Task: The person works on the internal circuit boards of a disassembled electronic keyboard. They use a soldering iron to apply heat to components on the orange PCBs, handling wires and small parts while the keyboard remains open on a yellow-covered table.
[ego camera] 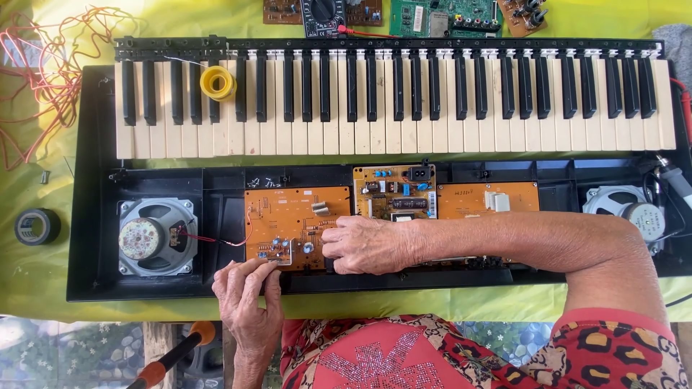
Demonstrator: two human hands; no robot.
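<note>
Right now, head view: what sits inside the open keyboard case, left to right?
Left speaker → orange circuit board with the left hand at its lower edge → power board → second orange board → right speaker. The right hand rests between the boards.

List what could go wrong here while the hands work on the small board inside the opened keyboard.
1. The left hand pinches a small circuit board tied by thin red wires to the left speaker; a tug might snap a joint.
2. The right hand rests on the orange main board; pressure may bend parts.
3. The yellow tape roll sits loose on the keys and could roll into the open case.
</note>
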